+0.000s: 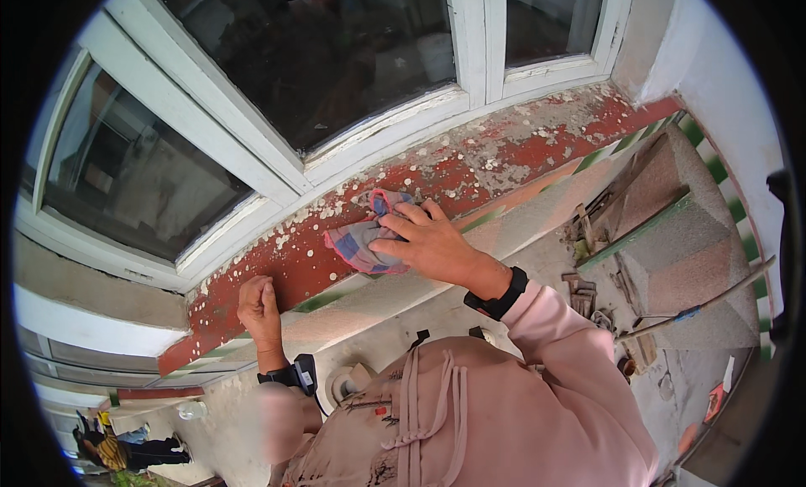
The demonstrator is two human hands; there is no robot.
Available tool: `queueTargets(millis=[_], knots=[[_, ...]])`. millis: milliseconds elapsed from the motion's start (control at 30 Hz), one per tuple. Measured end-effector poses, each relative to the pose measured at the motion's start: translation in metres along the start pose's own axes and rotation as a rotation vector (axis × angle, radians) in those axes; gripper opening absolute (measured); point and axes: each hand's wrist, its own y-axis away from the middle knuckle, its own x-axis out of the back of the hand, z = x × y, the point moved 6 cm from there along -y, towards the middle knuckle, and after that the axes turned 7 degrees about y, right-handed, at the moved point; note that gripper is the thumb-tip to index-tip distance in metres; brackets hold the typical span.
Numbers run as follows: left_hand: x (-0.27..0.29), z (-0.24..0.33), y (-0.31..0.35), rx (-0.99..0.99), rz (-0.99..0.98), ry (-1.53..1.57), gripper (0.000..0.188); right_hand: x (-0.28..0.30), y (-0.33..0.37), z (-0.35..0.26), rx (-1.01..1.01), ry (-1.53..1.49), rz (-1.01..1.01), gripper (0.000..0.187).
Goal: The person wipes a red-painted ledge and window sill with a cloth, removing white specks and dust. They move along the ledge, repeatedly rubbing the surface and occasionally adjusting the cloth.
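A checked cloth (357, 239), grey and blue with a pink edge, lies bunched on the red window sill (294, 277). My right hand (428, 243) presses down on it, fingers bent over its right side. Farther left, my left hand (261, 309) rests at the front edge of the sill, its fingers curled into a loose fist; nothing shows in it. Paint on the sill is worn, with pale spots and bare grey patches, heaviest to the right of the cloth. Each wrist carries a black band.
White-framed windows (378, 122) with dark glass rise behind the sill. A white wall (722, 84) closes the right end. Below on the right are wood pieces (581, 295) and a long stick (701, 306). A person (126, 449) is far off at lower left.
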Motion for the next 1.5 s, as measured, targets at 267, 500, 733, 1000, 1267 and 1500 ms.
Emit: queueTargets(millis=[267,500,733,1000,1267,1500], knots=[[-0.037,0.02,0.0,-0.033,0.052,-0.152,0.009,0.059,0.051,0.104,-0.167,0.099,-0.098,0.049],[-0.037,0.025,0.001,-0.103,0.074,-0.202,0.007,0.078,0.073,0.175,-0.567,-0.441,-0.085,0.055],[-0.036,0.031,0.001,-0.148,0.095,-0.217,0.003,0.052,0.046,0.156,-0.594,0.221,-0.068,0.039],[-0.036,0.035,0.0,-0.171,0.091,-0.212,0.004,-0.018,-0.029,0.023,-0.382,0.136,-0.13,0.037],[-0.031,0.029,0.005,-0.18,0.094,-0.186,0.008,-0.068,-0.089,-0.1,-0.051,-0.101,-0.136,0.037],[-0.032,0.025,0.006,-0.165,0.055,-0.161,0.004,-0.036,-0.052,-0.022,-0.265,0.187,-0.052,0.031]])
